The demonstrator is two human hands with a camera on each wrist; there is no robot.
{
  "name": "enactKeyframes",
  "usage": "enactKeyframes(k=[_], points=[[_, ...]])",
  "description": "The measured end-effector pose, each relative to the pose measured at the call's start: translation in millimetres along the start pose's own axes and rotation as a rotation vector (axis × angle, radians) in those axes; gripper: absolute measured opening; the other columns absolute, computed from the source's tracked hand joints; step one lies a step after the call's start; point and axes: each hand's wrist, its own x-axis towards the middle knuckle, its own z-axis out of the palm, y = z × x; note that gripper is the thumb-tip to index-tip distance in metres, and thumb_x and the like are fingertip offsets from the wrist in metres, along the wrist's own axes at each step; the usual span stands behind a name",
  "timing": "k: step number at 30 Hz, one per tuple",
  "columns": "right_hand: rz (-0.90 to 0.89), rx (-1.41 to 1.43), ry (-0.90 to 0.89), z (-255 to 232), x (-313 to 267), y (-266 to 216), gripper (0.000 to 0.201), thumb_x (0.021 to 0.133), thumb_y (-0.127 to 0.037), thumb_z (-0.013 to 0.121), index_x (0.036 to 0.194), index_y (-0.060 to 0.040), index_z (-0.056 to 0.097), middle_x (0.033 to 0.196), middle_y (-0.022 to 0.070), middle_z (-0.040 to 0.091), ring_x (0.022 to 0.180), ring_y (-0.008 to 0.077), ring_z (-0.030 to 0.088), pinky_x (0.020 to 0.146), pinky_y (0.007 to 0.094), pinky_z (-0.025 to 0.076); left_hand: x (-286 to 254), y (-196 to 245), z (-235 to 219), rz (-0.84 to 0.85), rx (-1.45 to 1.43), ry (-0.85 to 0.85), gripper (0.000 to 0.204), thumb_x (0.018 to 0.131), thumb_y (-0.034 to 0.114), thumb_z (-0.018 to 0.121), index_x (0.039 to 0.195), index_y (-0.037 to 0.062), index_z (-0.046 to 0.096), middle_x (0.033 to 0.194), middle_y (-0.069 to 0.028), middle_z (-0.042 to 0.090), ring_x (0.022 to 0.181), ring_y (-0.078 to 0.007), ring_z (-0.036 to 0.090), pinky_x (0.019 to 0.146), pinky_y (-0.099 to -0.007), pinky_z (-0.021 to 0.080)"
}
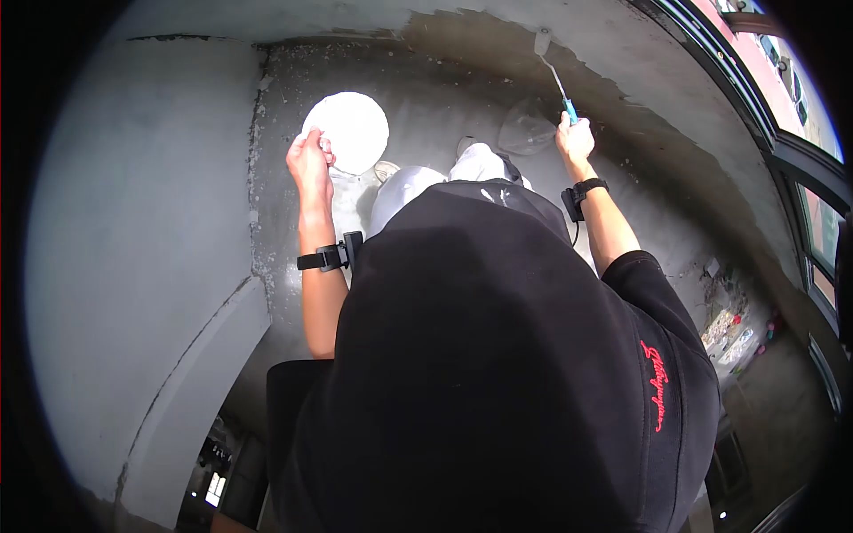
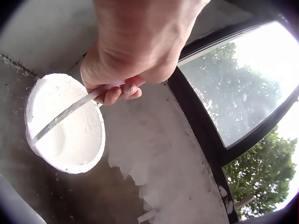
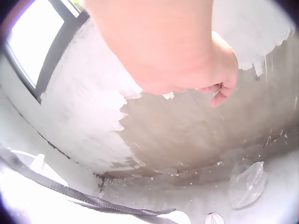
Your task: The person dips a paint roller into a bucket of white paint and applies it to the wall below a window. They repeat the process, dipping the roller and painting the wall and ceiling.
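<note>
The left grip (image 1: 311, 164) is clamping the handle (image 2: 70, 110) of a bucket (image 2: 56, 91) hanging near the legs (image 1: 404, 195); the right grip (image 1: 576, 139) is clamping a blue-handled tool (image 1: 568, 107) up at the wall (image 3: 84, 102) — apparently the coating step. The next move is likely calling for strokes toward the bare patch (image 3: 173, 130).

Daylight from window (image 2: 233, 88), blown white; right wrist view washed-out; corners dark

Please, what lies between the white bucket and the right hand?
Starting from the bucket, the head view shows floor, a shoe tip beside a white-clad knee, then a clear plastic bag.
</note>
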Motion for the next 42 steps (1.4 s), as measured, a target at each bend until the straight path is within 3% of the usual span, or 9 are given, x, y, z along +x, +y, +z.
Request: enactKeyframes(k=[3, 11, 14, 18, 25, 27, 31, 34, 42], points=[[-0.001, 0.046, -0.01, -5, 3, 5, 0.056, 0.088, -0.056, 0.047, 0.097, -0.0018, 0.058, 0.086, 0.0184, 0.067, 0.083, 0.0346, 0.066, 0.076, 0.0433, 0.051, -2, -6, -9, 0.018, -0.025, -0.002, 0.014, 0.091, 0.011, 0.053, 0.079, 0.0041, 0.054, 0.058, -0.0006, 0.05, 0.044, -0.0076, 0.042, 0.042, -0.0231, 0.033], [-0.314, -0.017, 0.169, -31, -19, -17, 0.035, 0.093, -0.042, 0.049, 0.092, -0.0075, 0.056, 0.076, 0.0145, 0.065, 0.07, 0.0326, 0.065, 0.062, 0.0429, 0.05, 2, -17, -20, 0.033, -0.028, 0.027, 0.012, 0.09, 0.01, 0.054, 0.08, 0.0037, 0.055, 0.061, -0.0012, 0.051, 0.045, -0.008, 0.044, 0.042, -0.0239, 0.035], [-0.351, -0.039, 0.167, -33, -17, -27, 0.036, 0.093, -0.044, 0.049, 0.098, -0.0087, 0.056, 0.078, 0.0155, 0.066, 0.073, 0.0338, 0.065, 0.065, 0.0441, 0.05, -1, -19, -22, 0.005, 0.003, 0.033, 0.011, 0.091, 0.009, 0.054, 0.082, 0.0024, 0.056, 0.062, -0.002, 0.051, 0.047, -0.0096, 0.044, 0.046, -0.0253, 0.036], [-0.356, -0.041, 0.207, -30, -13, -42, 0.032, 0.092, -0.039, 0.051, 0.094, -0.0083, 0.056, 0.075, 0.0137, 0.065, 0.07, 0.0321, 0.065, 0.061, 0.0421, 0.05, -2, -22, -24, 0.002, -0.027, 0.044, 0.011, 0.09, 0.008, 0.054, 0.081, 0.0023, 0.056, 0.061, -0.002, 0.051, 0.046, -0.01, 0.044, 0.046, -0.0255, 0.035], [-0.24, 0.099, 0.063, -11, -3, -53, 0.045, 0.088, -0.049, 0.051, 0.095, -0.0046, 0.057, 0.08, 0.0187, 0.066, 0.078, 0.0361, 0.065, 0.073, 0.0451, 0.05, 1, -26, -27, -0.011, -0.061, 0.067, 0.01, 0.09, 0.007, 0.053, 0.082, 0.0013, 0.057, 0.061, -0.0015, 0.051, 0.045, -0.0097, 0.044, 0.045, -0.0252, 0.035], [-0.267, 0.125, -0.099, -5, 3, -53, 0.053, 0.088, -0.053, 0.05, 0.103, -0.0037, 0.059, 0.089, 0.0187, 0.067, 0.087, 0.0342, 0.065, 0.079, 0.0423, 0.048, 2, -25, -26, -0.016, -0.054, 0.077, 0.01, 0.089, 0.007, 0.053, 0.083, 0.0011, 0.058, 0.061, -0.0015, 0.051, 0.045, -0.0096, 0.044, 0.045, -0.0251, 0.036], [-0.269, 0.243, -0.261, -1, 3, -54, 0.055, 0.089, -0.056, 0.047, 0.096, -0.0025, 0.059, 0.081, 0.0188, 0.066, 0.082, 0.0347, 0.065, 0.077, 0.0418, 0.049, -2, -27, -25, 0.001, -0.057, 0.075, 0.01, 0.089, 0.007, 0.053, 0.084, 0.0006, 0.059, 0.061, -0.0016, 0.051, 0.046, -0.0095, 0.045, 0.044, -0.0249, 0.037], [-0.359, 0.134, -0.236, -9, -3, -64, 0.057, 0.089, -0.058, 0.046, 0.094, -0.0031, 0.059, 0.078, 0.0194, 0.065, 0.079, 0.0362, 0.065, 0.076, 0.043, 0.048, -2, -30, -25, 0.027, -0.011, 0.095, 0.012, 0.089, 0.008, 0.052, 0.081, 0.0018, 0.058, 0.061, -0.0011, 0.05, 0.046, -0.0096, 0.045, 0.044, -0.0248, 0.037], [-0.375, 0.124, -0.145, -26, -19, -79, 0.054, 0.09, -0.057, 0.045, 0.086, -0.0056, 0.06, 0.075, 0.0192, 0.065, 0.078, 0.0386, 0.064, 0.074, 0.0451, 0.048, -2, -31, -23, 0.016, -0.014, 0.071, 0.015, 0.089, 0.01, 0.051, 0.075, 0.0044, 0.054, 0.062, -0.0006, 0.048, 0.046, -0.0096, 0.043, 0.045, -0.0248, 0.037]])
